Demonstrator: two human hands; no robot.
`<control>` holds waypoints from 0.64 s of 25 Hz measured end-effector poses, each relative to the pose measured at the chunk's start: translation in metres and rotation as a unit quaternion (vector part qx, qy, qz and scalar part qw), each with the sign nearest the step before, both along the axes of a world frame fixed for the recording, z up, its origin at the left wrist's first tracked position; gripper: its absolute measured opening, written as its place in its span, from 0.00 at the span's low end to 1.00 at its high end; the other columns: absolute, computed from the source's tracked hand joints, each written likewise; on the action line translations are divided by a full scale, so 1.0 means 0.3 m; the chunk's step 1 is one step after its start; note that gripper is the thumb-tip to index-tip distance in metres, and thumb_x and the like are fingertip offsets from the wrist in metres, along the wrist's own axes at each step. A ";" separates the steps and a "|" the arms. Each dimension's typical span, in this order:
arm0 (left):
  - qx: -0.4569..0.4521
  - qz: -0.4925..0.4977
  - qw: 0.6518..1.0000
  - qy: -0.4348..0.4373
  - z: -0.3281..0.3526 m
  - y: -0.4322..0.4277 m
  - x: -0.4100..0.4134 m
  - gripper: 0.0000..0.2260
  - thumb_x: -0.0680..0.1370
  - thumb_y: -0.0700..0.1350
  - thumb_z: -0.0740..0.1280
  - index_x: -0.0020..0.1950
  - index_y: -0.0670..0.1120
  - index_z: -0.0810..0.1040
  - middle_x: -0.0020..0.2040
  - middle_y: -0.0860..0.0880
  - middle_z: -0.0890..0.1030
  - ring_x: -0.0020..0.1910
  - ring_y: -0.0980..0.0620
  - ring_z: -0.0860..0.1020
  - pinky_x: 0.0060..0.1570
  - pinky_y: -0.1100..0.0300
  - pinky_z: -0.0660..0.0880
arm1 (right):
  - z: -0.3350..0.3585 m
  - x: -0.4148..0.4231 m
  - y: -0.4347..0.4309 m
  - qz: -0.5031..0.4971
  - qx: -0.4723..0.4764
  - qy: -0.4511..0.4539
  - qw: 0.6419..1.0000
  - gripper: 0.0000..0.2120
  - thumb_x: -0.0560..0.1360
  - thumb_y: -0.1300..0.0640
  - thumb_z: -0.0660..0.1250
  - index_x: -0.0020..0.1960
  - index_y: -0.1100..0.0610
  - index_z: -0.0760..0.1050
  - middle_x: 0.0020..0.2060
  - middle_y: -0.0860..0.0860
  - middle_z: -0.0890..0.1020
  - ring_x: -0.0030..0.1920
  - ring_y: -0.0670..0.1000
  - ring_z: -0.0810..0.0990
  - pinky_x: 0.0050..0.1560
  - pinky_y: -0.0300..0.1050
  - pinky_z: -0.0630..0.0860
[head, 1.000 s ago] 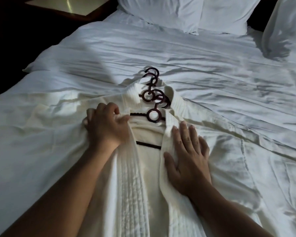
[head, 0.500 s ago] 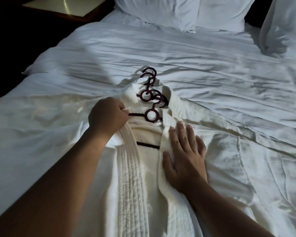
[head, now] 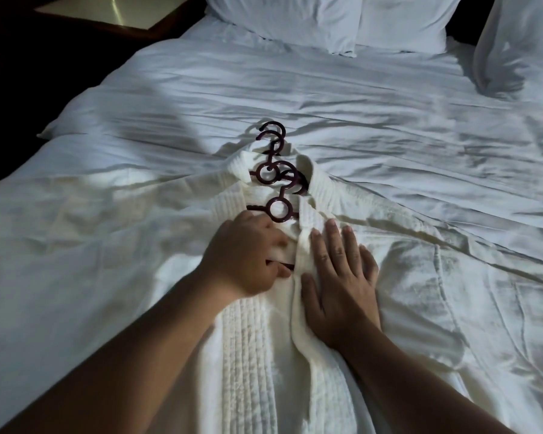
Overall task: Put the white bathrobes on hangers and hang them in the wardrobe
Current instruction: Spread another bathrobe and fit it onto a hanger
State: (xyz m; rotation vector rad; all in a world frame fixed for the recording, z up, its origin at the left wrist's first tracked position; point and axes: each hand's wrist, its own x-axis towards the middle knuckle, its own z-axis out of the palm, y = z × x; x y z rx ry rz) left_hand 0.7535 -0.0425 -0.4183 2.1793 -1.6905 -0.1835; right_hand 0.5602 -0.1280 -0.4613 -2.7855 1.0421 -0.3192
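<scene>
Here the robe lies face up on the bed, collar toward the pillows, with dark hangers stacked at the collar and their hooks poking out past it onto the sheet. The left hand is curled, fingers and thumb bunching the lapel on that side just below the nearest hanger's ring, a dark bar showing beside the thumb, while the right hand lies flat, fingers straight and slightly spread, pressing the other lapel down and gripping nothing. A nightstand stands by the bed's far left corner
</scene>
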 end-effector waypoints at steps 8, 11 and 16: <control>-0.071 0.106 0.990 -0.052 -0.079 -0.066 -0.057 0.06 0.70 0.47 0.72 0.36 0.47 0.79 0.37 0.49 0.79 0.37 0.42 0.78 0.35 0.54 0.72 | -0.004 -0.011 0.008 0.032 -0.021 -0.050 0.998 0.31 0.82 0.52 0.58 0.83 0.53 0.55 0.83 0.51 0.48 0.83 0.57 0.43 0.78 0.64 0.53; -0.091 0.091 0.990 -0.064 -0.105 -0.080 -0.067 0.04 0.70 0.47 0.71 0.39 0.48 0.78 0.38 0.48 0.78 0.39 0.41 0.78 0.35 0.53 0.71 | -0.013 -0.007 0.003 0.034 -0.026 -0.043 0.998 0.31 0.82 0.53 0.58 0.83 0.54 0.55 0.83 0.52 0.49 0.83 0.56 0.43 0.79 0.62 0.53; -0.125 0.087 0.985 -0.076 -0.073 -0.038 -0.050 0.15 0.68 0.53 0.74 0.50 0.48 0.80 0.51 0.48 0.77 0.50 0.42 0.76 0.44 0.50 0.74 | -0.006 -0.007 0.001 0.035 -0.014 -0.017 0.999 0.32 0.81 0.50 0.57 0.83 0.53 0.52 0.83 0.52 0.48 0.83 0.54 0.42 0.79 0.61 0.52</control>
